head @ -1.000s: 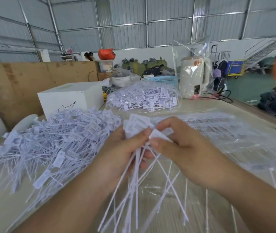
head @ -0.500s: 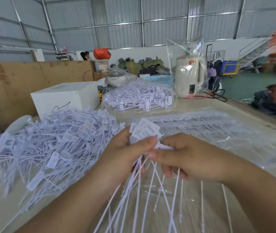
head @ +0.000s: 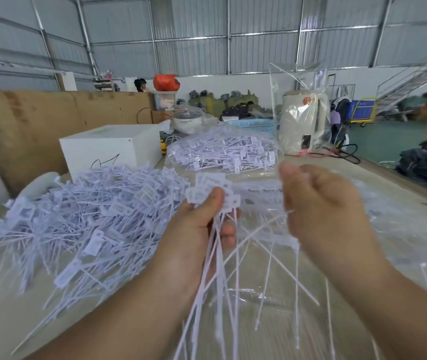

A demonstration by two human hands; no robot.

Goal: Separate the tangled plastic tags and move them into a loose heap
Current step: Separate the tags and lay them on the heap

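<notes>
Moving away from the bunch of tags (head: 213,193), the right hand (head: 321,211) is blurry; I cannot tell its fingers. Left hand (head: 194,229) is squeezing the bunch beside the big heap (head: 82,216). Many are waiting.

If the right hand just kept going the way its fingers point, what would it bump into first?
Probably the clear bag of tags. The right hand points up and away, toward that bag on the table; depth is hard to judge.

Two bare forearms come in from the bottom edge, each ending in a bare hand: the left hand (head: 196,229) and the right hand (head: 321,211). No sleeves, gloves, rings, watches or bands show on either. The right hand is smeared by motion blur; short fingernails show on both.
</notes>
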